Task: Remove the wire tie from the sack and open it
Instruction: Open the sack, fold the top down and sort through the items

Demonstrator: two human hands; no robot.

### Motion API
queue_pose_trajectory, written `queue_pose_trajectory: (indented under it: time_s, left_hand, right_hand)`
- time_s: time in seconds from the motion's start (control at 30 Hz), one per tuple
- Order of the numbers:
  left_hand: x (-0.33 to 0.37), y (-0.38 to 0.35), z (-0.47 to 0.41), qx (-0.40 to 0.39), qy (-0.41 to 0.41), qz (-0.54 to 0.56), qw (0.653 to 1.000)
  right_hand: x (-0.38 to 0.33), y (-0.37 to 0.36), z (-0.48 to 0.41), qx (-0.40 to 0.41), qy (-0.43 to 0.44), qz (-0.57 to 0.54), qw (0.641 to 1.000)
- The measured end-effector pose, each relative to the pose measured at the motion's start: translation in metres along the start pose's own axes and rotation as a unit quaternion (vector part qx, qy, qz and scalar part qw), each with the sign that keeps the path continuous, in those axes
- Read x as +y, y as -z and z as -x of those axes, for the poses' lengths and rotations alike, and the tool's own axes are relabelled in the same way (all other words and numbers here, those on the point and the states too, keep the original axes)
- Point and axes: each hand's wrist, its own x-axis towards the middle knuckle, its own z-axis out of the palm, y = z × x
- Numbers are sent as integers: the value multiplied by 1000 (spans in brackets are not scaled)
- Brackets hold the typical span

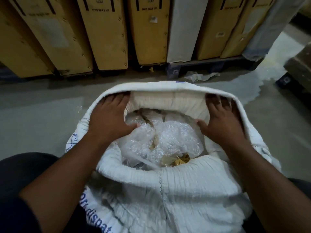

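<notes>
Both hands are on the rim of the white woven plastic sack (168,190), which stands on the grey concrete floor (42,115) between the person's dark-trousered knees. Left hand (109,118) lies spread over the left side of the rolled rim, fingers hooked under the far fold, thumb inside the mouth; right hand (222,120) mirrors it on the right side, thumb on the inner edge. Hands well apart, each gripping sack cloth, nothing else in them. Mouth is already wide, rim folded outward into a thick cuff. No wire tie visible anywhere in view, so the tie step looks done; step in hand, as I judge it, is rolling the cuff down to finish opening. Inside sits crumpled clear bubble wrap (168,140) over some yellowish-brown packets (178,161), partly hidden. To do it well: push both sides down evenly so the cuff stays level, keep thumbs on the cloth and off the wrap so the contents are not dragged out, and steady the sack with the knees. Far fold stands higher than the near one, so it probably needs the most rolling. Behind, tall brown cardboard cartons (104,34) marked "THIS WAY UP" lean on a dark pallet (202,65); wet patch on floor at right.
</notes>
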Motion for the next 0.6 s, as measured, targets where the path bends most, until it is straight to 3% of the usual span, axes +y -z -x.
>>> queue_pose_trajectory:
  time_s: [0.1, 0.17, 0.23, 0.37, 0.43, 0.6]
  left_hand:
    - [-9, 19, -14, 135, 12, -11, 991]
    - [-15, 27, -21, 178, 25, -24, 983]
    - [-14, 26, -21, 143, 32, -28, 989]
    - [9, 10, -7, -17, 12, -33, 999]
    - [22, 1, -2, -66, -9, -28, 997]
    - [39, -6, 8, -132, -98, -13, 986]
  right_hand:
    - [-1, 22, -11, 132, 5, 8, 991]
    - [0, 27, -14, 157, 0, 10, 988]
    - [0, 22, -13, 116, -6, 2, 993]
    - [0, 0, -8, -99, -40, 13, 994]
    - [-2, -2, -6, -167, -48, 7, 985]
    - [-24, 20, 2, -166, 46, -54, 984]
